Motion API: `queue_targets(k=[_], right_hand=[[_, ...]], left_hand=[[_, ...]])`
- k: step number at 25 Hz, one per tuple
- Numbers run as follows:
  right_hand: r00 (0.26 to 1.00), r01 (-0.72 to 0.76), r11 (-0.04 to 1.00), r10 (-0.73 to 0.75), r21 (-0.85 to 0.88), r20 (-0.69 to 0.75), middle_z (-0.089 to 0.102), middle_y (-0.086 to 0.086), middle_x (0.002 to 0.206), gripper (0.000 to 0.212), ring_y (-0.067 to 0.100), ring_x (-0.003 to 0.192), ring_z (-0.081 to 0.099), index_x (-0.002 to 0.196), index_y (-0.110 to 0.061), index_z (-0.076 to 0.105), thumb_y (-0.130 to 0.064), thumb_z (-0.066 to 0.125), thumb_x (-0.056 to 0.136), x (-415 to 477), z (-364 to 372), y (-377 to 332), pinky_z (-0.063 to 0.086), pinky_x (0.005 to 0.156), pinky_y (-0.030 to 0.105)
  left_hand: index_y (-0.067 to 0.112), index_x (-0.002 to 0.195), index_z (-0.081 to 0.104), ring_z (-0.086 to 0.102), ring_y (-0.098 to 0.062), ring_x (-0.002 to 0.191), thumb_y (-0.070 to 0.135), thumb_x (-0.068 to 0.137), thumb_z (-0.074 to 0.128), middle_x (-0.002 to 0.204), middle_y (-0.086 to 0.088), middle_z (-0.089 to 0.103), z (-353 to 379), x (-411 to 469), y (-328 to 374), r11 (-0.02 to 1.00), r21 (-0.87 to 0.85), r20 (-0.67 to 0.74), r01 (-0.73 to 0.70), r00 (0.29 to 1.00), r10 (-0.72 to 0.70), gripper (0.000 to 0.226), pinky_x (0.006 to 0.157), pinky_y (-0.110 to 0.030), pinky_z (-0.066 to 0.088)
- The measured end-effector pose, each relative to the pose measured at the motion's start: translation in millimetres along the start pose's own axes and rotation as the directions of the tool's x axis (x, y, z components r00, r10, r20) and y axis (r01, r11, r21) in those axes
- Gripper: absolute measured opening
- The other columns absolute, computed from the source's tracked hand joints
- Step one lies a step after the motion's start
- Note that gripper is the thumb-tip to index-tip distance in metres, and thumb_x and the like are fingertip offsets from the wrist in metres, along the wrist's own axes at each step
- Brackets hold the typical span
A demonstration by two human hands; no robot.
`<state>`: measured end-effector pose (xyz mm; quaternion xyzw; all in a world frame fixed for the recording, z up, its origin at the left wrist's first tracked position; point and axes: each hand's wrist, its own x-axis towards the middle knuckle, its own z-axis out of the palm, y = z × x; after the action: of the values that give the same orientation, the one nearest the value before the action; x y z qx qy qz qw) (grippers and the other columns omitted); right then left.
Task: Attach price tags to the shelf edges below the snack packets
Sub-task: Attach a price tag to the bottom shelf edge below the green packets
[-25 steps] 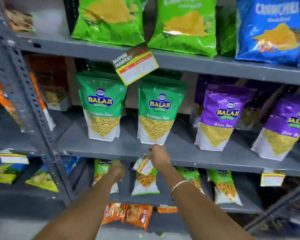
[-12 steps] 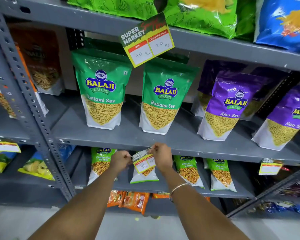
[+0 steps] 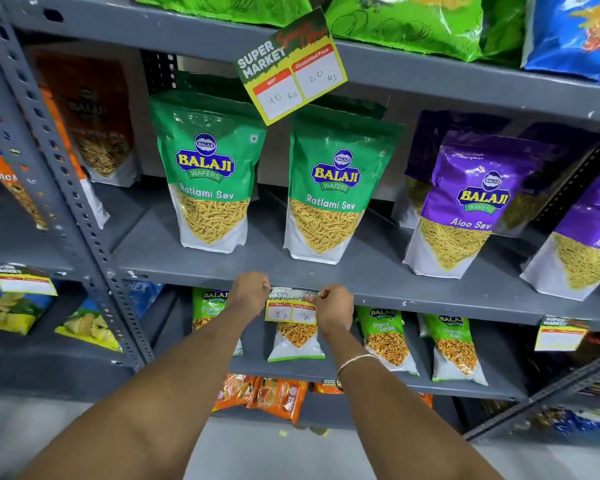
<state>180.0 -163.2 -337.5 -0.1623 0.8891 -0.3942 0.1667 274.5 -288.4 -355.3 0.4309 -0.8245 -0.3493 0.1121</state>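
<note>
Both hands pinch price tag against grey shelf edge; store aisle.

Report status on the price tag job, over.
Left hand and right hand both pinching the price tag by its top corners. Tag pressed against the shelf edge below the green packets. Nothing blocking.

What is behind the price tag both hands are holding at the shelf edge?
Behind the price tag sits a Chana Garam packet on the lower shelf; only its bottom half shows. Its top and label are covered by the tag, held by the left hand and right hand.
</note>
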Motion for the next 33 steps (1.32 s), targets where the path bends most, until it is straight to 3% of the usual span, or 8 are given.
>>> queue_targets(k=[3, 6, 11, 16, 21, 27, 30, 33], right_hand=[[1.0, 0.002, 1.0, -0.002, -0.004, 0.002, 0.037, 0.002, 0.051, 0.051, 0.023, 0.055, 0.034, 0.047, -0.013, 0.033, -0.012, 0.068, 0.083, 4.7, 2.2, 2.9, 0.035, 0.059, 0.027], [0.998, 0.062, 0.998, -0.061, -0.024, 0.017, 0.054, 0.009, 0.068, 0.025, 0.026, 0.064, 0.047, 0.064, -0.006, 0.054, -0.013, 0.066, 0.086, 6.3, 2.6, 5.3, 0.037, 0.06, 0.027], [0.993, 0.118, 0.991, -0.117, -0.06, 0.02, 0.056, 0.01, 0.072, 0.023, 0.027, 0.067, 0.05, 0.07, -0.008, 0.051, -0.017, 0.065, 0.086, 9.0, 2.3, 7.8, 0.037, 0.06, 0.027], [0.99, 0.139, 0.977, -0.141, -0.163, 0.001, 0.065, 0.014, 0.078, 0.026, 0.032, 0.075, 0.06, 0.069, -0.01, 0.051, -0.023, 0.063, 0.087, 9.3, 4.7, 5.5, 0.042, 0.061, 0.029], [0.975, 0.223, 0.887, -0.206, -0.404, 0.088, 0.07, 0.019, 0.097, 0.029, 0.037, 0.092, 0.065, 0.079, -0.007, 0.061, -0.035, 0.064, 0.085, 13.9, -3.3, -0.9, 0.045, 0.067, 0.032], [0.973, 0.22, 0.791, -0.139, -0.57, 0.182, 0.067, 0.013, 0.113, 0.039, 0.033, 0.107, 0.063, 0.106, -0.004, 0.062, -0.037, 0.061, 0.087, 16.9, -21.1, -8.1, 0.052, 0.086, 0.037], [0.951, 0.308, 0.768, -0.235, -0.561, 0.2, 0.065, 0.01, 0.103, 0.031, 0.031, 0.104, 0.063, 0.087, -0.011, 0.058, -0.042, 0.056, 0.088, 11.7, -43.1, -32.8, 0.051, 0.079, 0.034], [0.858, 0.447, 0.734, -0.513, -0.511, 0.014, 0.07, 0.011, 0.092, 0.039, 0.031, 0.092, 0.065, 0.075, -0.012, 0.054, -0.048, 0.048, 0.091, -6.0, -87.5, -89.2, 0.039, 0.06, 0.03]], left_hand=[[0.002, 0.067, 0.061, 0.07, -0.041, 0.078, -0.004, 0.083, 0.04, 0.083, -0.034, 0.069, 3.9, 0.8, -0.2, 0.999, 0.036, -0.039, -0.018, 0.999, 0.02, 0.027, 0.07, -0.051, 0.059], [-0.001, 0.07, 0.061, 0.064, -0.032, 0.063, -0.004, 0.086, 0.042, 0.068, -0.024, 0.064, 6.7, 1.2, -5.6, 0.999, -0.039, -0.049, -0.031, 0.998, 0.029, 0.025, 0.067, -0.046, 0.061], [0.012, 0.056, 0.049, 0.053, -0.017, 0.052, -0.009, 0.086, 0.04, 0.055, -0.005, 0.049, 5.2, 1.1, -7.2, 0.99, -0.139, -0.018, -0.006, 1.0, 0.004, 0.038, 0.048, -0.025, 0.049], [0.006, 0.06, 0.053, 0.061, -0.028, 0.058, 0.0, 0.087, 0.048, 0.061, -0.016, 0.058, 8.0, 4.0, -7.6, 0.996, -0.08, -0.082, -0.031, 0.996, 0.024, 0.028, 0.062, -0.039, 0.057], [0.013, 0.047, 0.027, 0.045, -0.026, 0.057, 0.018, 0.085, 0.061, 0.056, -0.017, 0.039, 6.7, 7.7, -2.7, 0.999, 0.042, -0.122, -0.023, 0.992, 0.028, 0.051, 0.056, -0.033, 0.037], [0.006, 0.06, 0.045, 0.063, -0.039, 0.089, 0.032, 0.087, 0.06, 0.067, -0.013, 0.056, -4.8, -3.4, 18.9, 0.965, 0.242, -0.046, 0.1, 0.995, -0.091, 0.04, 0.073, -0.04, 0.05], [0.014, 0.049, 0.029, 0.058, -0.033, 0.069, 0.037, 0.085, 0.06, 0.05, -0.003, 0.036, -30.4, 0.0, 31.6, 0.993, 0.106, -0.092, 0.061, 0.994, -0.051, 0.053, 0.061, -0.037, 0.046], [0.015, 0.049, 0.038, 0.061, -0.037, 0.062, 0.037, 0.088, 0.054, 0.051, -0.014, 0.05, -87.3, 5.6, 53.2, 0.964, -0.254, -0.322, -0.072, 0.947, -0.014, 0.048, 0.058, -0.04, 0.052]])
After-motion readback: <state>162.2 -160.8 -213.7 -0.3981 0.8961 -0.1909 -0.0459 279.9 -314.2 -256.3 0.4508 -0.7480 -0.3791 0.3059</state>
